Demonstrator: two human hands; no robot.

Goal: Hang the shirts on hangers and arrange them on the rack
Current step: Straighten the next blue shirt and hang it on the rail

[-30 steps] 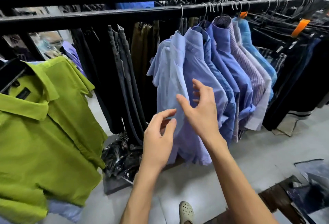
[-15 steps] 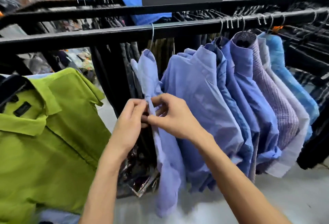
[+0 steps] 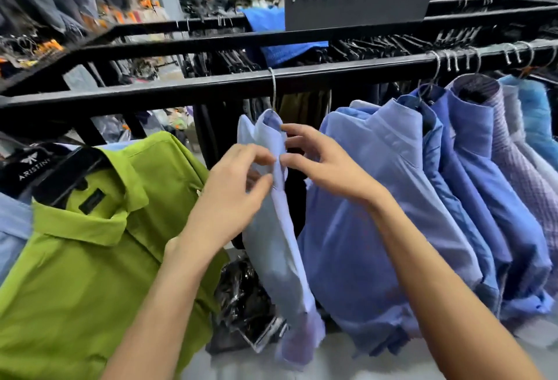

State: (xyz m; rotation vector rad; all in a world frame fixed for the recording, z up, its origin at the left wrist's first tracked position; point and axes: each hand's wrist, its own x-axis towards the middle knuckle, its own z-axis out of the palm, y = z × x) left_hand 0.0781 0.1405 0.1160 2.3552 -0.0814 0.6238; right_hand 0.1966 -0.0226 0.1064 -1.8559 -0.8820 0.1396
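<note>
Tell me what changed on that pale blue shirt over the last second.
Both hands went from open beside the hanging shirts to pinching the pale blue shirt: left hand and right hand then climbed its front edge toward the collar. It hangs by its hanger hook, apart from the blue shirts. The green shirt and rack rail stayed put.
</note>
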